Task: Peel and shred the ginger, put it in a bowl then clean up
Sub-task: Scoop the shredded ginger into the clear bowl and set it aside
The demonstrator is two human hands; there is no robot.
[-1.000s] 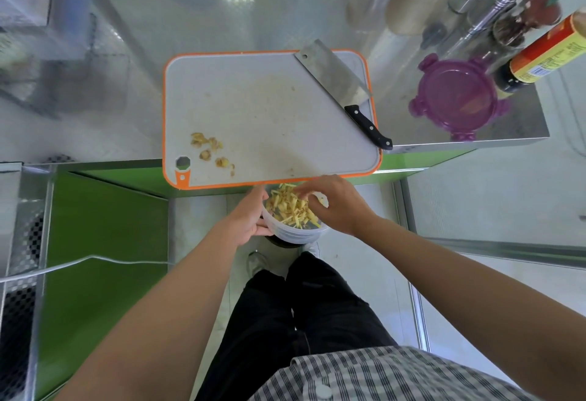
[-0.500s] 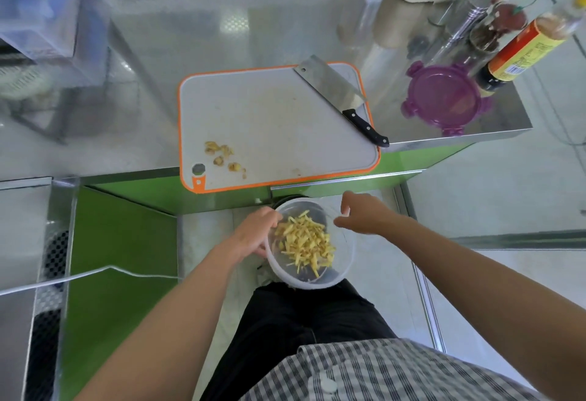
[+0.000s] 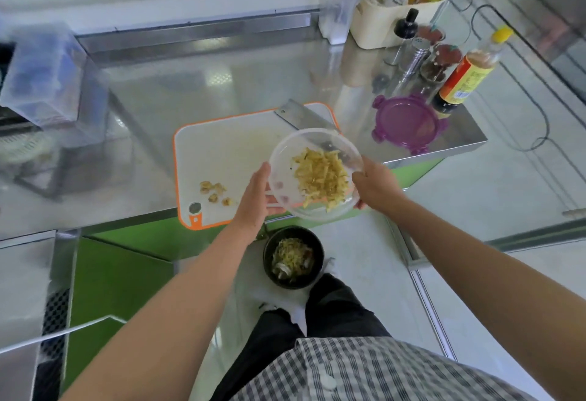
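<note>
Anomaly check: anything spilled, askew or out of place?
No spill seen. The clear bowl, held between left hand and right hand, tilts, ginger shreds heaped near its lower rim. Peel scraps lie on the cutting board.

Between the fingers (image 3: 262,178), a clear bowl (image 3: 283,159) of pale yellow ginger (image 3: 320,175). Beyond them, a white cutting board (image 3: 228,153) edged in orange on a silvery table (image 3: 241,83). To their right, a purple lid (image 3: 404,121) and an orange-labelled, yellow-capped bottle (image 3: 464,78). Below them, a black pot (image 3: 265,258), a green panel (image 3: 120,277) and a grey-and-white checked shirt (image 3: 380,372).

Clear plastic bowl (image 3: 312,143) tilted above board edge, pale-yellow shredded ginger (image 3: 320,175) heaped inside
</note>
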